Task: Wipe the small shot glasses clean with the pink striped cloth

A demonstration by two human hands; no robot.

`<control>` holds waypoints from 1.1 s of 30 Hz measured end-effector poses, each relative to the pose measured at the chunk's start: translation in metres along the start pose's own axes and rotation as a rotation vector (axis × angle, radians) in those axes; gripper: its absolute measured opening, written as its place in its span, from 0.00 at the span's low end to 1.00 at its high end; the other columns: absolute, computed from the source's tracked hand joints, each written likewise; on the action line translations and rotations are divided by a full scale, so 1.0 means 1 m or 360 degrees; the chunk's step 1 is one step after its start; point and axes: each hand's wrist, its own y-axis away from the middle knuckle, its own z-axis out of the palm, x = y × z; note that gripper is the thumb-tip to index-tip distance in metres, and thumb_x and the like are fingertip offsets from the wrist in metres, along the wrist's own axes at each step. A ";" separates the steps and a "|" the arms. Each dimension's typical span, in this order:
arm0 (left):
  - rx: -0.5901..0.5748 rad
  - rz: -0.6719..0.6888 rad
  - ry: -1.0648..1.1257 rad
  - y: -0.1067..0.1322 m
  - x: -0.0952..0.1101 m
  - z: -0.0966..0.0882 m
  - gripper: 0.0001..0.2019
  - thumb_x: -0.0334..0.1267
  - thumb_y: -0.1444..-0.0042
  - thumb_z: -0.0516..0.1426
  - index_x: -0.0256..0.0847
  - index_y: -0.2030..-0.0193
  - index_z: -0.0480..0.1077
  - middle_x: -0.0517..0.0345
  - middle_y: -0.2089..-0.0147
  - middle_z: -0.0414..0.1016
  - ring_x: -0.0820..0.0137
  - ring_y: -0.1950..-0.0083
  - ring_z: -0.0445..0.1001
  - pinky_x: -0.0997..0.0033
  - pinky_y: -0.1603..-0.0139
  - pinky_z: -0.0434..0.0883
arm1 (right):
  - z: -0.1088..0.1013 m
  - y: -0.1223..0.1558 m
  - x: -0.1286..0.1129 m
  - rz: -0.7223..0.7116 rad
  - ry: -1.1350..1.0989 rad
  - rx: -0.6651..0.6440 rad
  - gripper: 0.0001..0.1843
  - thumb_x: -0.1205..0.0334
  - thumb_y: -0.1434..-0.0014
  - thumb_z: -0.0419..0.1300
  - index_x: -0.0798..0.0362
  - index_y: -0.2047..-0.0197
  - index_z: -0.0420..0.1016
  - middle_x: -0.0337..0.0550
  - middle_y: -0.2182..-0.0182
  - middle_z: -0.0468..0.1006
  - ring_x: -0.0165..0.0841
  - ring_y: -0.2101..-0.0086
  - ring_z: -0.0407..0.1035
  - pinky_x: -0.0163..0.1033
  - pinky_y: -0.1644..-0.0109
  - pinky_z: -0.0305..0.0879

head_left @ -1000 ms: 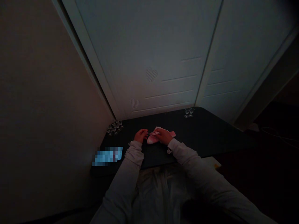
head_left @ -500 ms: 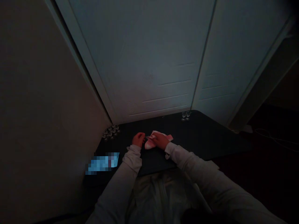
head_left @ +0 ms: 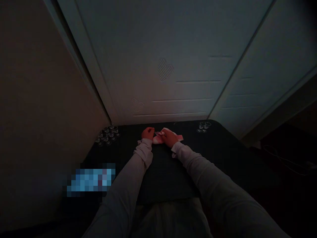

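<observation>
Near the back middle of the dark table (head_left: 168,175), my left hand (head_left: 148,133) has its fingers closed around a small clear glass (head_left: 156,133), of which only a glinting part shows between the hands. A pink and white cloth (head_left: 157,140) is pinched in my right hand (head_left: 170,138) and pressed against the glass. One corner of the cloth sticks out to the right of that hand, and the rest lies low over the tabletop. Dim light and my fingers hide most of the glass.
Several small stemmed glasses (head_left: 107,136) stand grouped at the table's back left. A few more glasses (head_left: 204,127) are at the back right. A bright, pixelated rectangle (head_left: 91,180) lies at front left. Pale panels (head_left: 148,49) rise behind the table; a cable (head_left: 282,158) runs on the right.
The view has shifted, so the table and glasses appear larger. Both hands appear slightly higher in the picture, still close together with the cloth and glass between them.
</observation>
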 end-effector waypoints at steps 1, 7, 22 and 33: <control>0.0025 -0.0041 0.0034 -0.005 0.001 0.003 0.11 0.40 0.54 0.49 0.35 0.70 0.69 0.56 0.73 0.71 0.73 0.72 0.67 0.74 0.69 0.63 | 0.001 -0.006 0.003 -0.0014 -0.0016 0.0004 0.13 0.57 0.44 0.44 0.54 0.66 0.65 0.43 0.69 0.71 0.29 0.68 0.62 0.32 0.67 0.52; 0.0173 -0.0019 0.0117 -0.037 0.004 0.022 0.11 0.40 0.54 0.49 0.36 0.71 0.68 0.57 0.72 0.70 0.73 0.70 0.67 0.74 0.68 0.64 | 0.006 -0.044 0.016 -0.0005 -0.0136 0.0067 0.11 0.61 0.46 0.45 0.54 0.65 0.66 0.43 0.68 0.71 0.30 0.67 0.63 0.33 0.65 0.54; -0.0072 -0.0203 0.0590 -0.037 0.006 0.008 0.10 0.37 0.60 0.55 0.36 0.69 0.66 0.58 0.71 0.69 0.73 0.69 0.68 0.73 0.66 0.65 | 0.002 -0.053 0.020 -0.0155 -0.0757 -0.0005 0.11 0.69 0.51 0.49 0.53 0.63 0.66 0.42 0.66 0.71 0.30 0.64 0.64 0.36 0.60 0.60; -0.0120 -0.0230 0.0546 -0.033 0.010 0.011 0.08 0.35 0.56 0.52 0.36 0.67 0.65 0.55 0.69 0.68 0.72 0.67 0.68 0.71 0.64 0.65 | -0.002 -0.052 0.021 -0.0072 -0.0637 -0.0135 0.13 0.69 0.51 0.48 0.54 0.61 0.65 0.43 0.65 0.71 0.32 0.65 0.64 0.36 0.62 0.60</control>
